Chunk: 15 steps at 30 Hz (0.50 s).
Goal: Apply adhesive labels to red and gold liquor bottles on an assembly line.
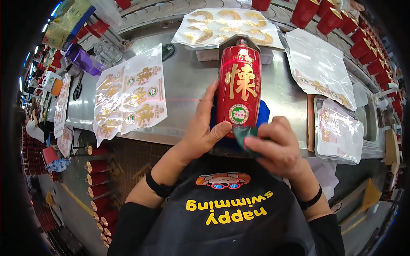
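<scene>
A glossy red bottle lies in the middle of the steel worktop, its neck pointing away from me. A large gold character and a round green-and-white emblem mark its face. My left hand is wrapped along the bottle's left side, thumb resting near the emblem. In my right hand is a dark green, flat, flexible piece like a scraper, pinched at the bottle's lower end just below the emblem. Some of my right fingers are blurred. Blue material shows beneath the bottle on the right. A dark angular support stands behind its neck.
Clear decal sheets with gold and green prints lie left, behind and right of the bottle. At the far right sits a metal tray beside more sheets. Red cups line the back. Scissors lie far left.
</scene>
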Each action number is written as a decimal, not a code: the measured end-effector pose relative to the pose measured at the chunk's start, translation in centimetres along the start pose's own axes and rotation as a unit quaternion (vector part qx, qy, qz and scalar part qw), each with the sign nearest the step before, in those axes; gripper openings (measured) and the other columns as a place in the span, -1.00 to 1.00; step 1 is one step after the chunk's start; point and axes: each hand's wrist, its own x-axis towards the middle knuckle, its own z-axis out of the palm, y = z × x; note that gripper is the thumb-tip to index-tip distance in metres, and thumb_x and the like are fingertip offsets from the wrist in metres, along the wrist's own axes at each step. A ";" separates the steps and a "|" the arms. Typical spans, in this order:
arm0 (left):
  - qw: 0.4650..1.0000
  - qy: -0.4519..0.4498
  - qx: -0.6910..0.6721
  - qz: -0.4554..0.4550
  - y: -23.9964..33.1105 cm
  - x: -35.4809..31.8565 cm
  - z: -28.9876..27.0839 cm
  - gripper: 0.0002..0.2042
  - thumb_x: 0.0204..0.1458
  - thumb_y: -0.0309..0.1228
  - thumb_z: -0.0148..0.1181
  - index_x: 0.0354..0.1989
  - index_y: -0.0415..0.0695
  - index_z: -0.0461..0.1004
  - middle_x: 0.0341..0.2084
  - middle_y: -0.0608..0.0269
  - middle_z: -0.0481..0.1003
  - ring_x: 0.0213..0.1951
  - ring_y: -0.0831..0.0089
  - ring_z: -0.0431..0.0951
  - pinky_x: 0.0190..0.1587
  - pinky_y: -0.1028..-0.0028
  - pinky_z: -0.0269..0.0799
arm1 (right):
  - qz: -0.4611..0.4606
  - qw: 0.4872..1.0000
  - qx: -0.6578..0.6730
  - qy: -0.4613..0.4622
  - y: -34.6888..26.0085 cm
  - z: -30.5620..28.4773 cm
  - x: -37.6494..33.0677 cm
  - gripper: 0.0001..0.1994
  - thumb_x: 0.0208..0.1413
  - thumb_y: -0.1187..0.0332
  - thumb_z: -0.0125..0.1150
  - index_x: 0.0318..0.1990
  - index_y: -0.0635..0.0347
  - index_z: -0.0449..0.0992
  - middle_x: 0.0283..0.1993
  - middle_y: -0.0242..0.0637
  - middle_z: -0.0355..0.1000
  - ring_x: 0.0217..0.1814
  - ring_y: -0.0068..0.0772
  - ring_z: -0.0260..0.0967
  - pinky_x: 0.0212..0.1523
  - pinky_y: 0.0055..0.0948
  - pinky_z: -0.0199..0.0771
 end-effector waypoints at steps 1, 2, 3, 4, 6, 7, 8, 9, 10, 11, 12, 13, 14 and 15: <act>1.000 0.000 0.000 0.001 0.1 0.0 0.2 -0.04 0.12 0.13 0.09 0.41 -0.35 -0.23 0.35 -0.25 -0.01 0.39 0.02 0.00 0.38 0.21 -0.12 | -0.018 0.999 0.032 -0.020 -0.3 -0.2 -0.1 -0.63 -0.31 0.48 0.37 -0.21 0.12 0.57 -0.30 -0.34 0.38 -0.31 -0.28 0.30 -0.25 -0.30 0.25; 1.000 -0.003 0.003 0.006 0.2 -0.1 0.3 -0.04 0.12 0.13 0.09 0.41 -0.35 -0.23 0.35 -0.25 -0.01 0.39 0.02 0.00 0.38 0.21 -0.12 | 0.017 0.996 0.080 -0.039 -0.7 -0.4 -0.2 -0.68 -0.26 0.46 0.38 -0.22 0.14 0.56 -0.33 -0.35 0.38 -0.31 -0.27 0.32 -0.25 -0.30 0.26; 1.000 0.014 0.013 0.009 0.4 -0.1 0.3 -0.03 0.12 0.13 0.09 0.40 -0.37 -0.24 0.35 -0.26 -0.03 0.39 0.00 -0.01 0.39 0.21 -0.13 | 0.034 0.991 0.121 -0.047 -1.0 -0.7 0.0 -0.72 -0.21 0.45 0.39 -0.24 0.16 0.56 -0.36 -0.36 0.38 -0.30 -0.26 0.34 -0.24 -0.30 0.26; 0.999 0.026 0.025 0.007 0.5 0.0 0.3 -0.02 0.11 0.13 0.10 0.40 -0.39 -0.25 0.36 -0.26 -0.04 0.40 -0.01 -0.03 0.39 0.22 -0.15 | 0.091 0.987 0.128 -0.034 -1.2 -0.8 0.2 -0.80 -0.04 0.41 0.36 -0.23 0.21 0.54 -0.40 -0.39 0.42 -0.34 -0.42 0.38 -0.26 -0.40 0.32; 0.988 0.042 0.121 0.088 0.9 -0.2 0.3 -0.01 0.09 0.16 0.08 0.39 -0.40 -0.21 0.34 -0.29 0.00 0.40 -0.09 -0.04 0.40 0.07 -0.24 | 0.219 0.955 0.196 0.036 -1.1 -0.7 0.9 -0.81 0.03 0.41 0.33 -0.21 0.23 0.52 -0.40 -0.38 0.44 -0.34 -0.51 0.37 -0.27 -0.46 0.34; 0.958 0.050 0.223 0.173 1.0 -0.3 0.1 -0.02 0.08 0.18 0.07 0.39 -0.39 -0.18 0.33 -0.29 0.03 0.39 -0.11 -0.04 0.39 0.00 -0.27 | 0.341 0.892 0.278 0.099 -0.8 -0.4 1.3 -0.83 0.09 0.41 0.29 -0.20 0.25 0.51 -0.39 -0.38 0.45 -0.35 -0.59 0.37 -0.29 -0.52 0.36; 0.946 0.052 0.249 0.201 1.0 -0.4 0.3 -0.03 0.06 0.21 0.07 0.39 -0.35 -0.11 0.31 -0.25 0.09 0.37 -0.13 0.01 0.37 -0.11 -0.32 | 0.347 0.882 0.288 0.140 -0.1 0.3 1.8 -0.83 0.17 0.38 0.21 -0.16 0.28 0.48 -0.37 -0.38 0.46 -0.31 -0.69 0.34 -0.32 -0.60 0.36; 0.942 0.016 0.271 0.198 1.0 -0.4 0.4 -0.03 0.03 0.23 0.08 0.39 -0.31 -0.07 0.31 -0.14 0.15 0.35 -0.12 0.04 0.37 -0.13 -0.32 | 0.343 0.884 0.280 0.149 0.6 1.0 2.1 -0.83 0.17 0.38 0.21 -0.16 0.28 0.48 -0.37 -0.38 0.46 -0.31 -0.69 0.34 -0.32 -0.60 0.36; 0.936 0.018 0.286 0.205 1.0 -0.5 0.5 -0.04 0.03 0.24 0.07 0.39 -0.30 -0.05 0.30 -0.12 0.18 0.35 -0.11 0.04 0.37 -0.12 -0.33 | 0.346 0.878 0.277 0.182 1.4 1.9 2.3 -0.83 0.18 0.37 0.21 -0.17 0.29 0.48 -0.38 -0.39 0.46 -0.32 -0.68 0.34 -0.31 -0.59 0.36; 0.929 0.010 0.311 0.203 1.0 -0.6 0.5 -0.05 0.03 0.25 0.07 0.39 -0.28 -0.03 0.29 -0.10 0.21 0.35 -0.10 0.04 0.37 -0.12 -0.34 | 0.360 0.865 0.283 0.203 2.1 2.7 2.2 -0.83 0.19 0.36 0.20 -0.18 0.29 0.47 -0.38 -0.39 0.45 -0.34 -0.67 0.33 -0.31 -0.59 0.37; 0.928 0.014 0.303 0.218 1.1 -0.6 0.3 -0.05 0.03 0.25 0.07 0.39 -0.28 -0.03 0.29 -0.10 0.21 0.35 -0.10 0.04 0.37 -0.12 -0.34 | 0.439 0.804 0.337 0.215 2.6 3.2 1.8 -0.83 0.22 0.34 0.18 -0.19 0.28 0.45 -0.38 -0.44 0.42 -0.36 -0.70 0.29 -0.33 -0.61 0.35; 0.936 0.008 0.287 0.205 1.1 -0.5 0.0 -0.07 0.05 0.26 0.02 0.39 -0.25 0.00 0.28 -0.07 0.23 0.36 -0.08 0.02 0.37 -0.12 -0.34 | 0.400 0.820 0.337 0.232 3.1 3.4 1.3 -0.83 0.22 0.34 0.18 -0.19 0.28 0.45 -0.38 -0.44 0.42 -0.36 -0.70 0.29 -0.33 -0.61 0.35; 0.942 0.007 0.267 0.202 1.3 -0.3 -0.4 -0.09 0.06 0.27 -0.02 0.39 -0.23 0.02 0.27 -0.04 0.25 0.37 -0.06 0.01 0.37 -0.12 -0.35 | 0.414 0.793 0.371 0.248 3.5 3.6 0.8 -0.82 0.23 0.33 0.17 -0.20 0.28 0.44 -0.38 -0.46 0.41 -0.36 -0.72 0.27 -0.34 -0.62 0.33; 0.945 -0.002 0.269 0.187 1.5 0.1 -0.9 -0.09 0.06 0.27 -0.02 0.39 -0.23 0.02 0.27 -0.04 0.25 0.37 -0.06 0.01 0.37 -0.12 -0.35 | 0.465 0.744 0.396 0.270 3.8 3.8 0.3 -0.82 0.25 0.31 0.16 -0.20 0.27 0.43 -0.39 -0.48 0.39 -0.37 -0.73 0.25 -0.35 -0.63 0.32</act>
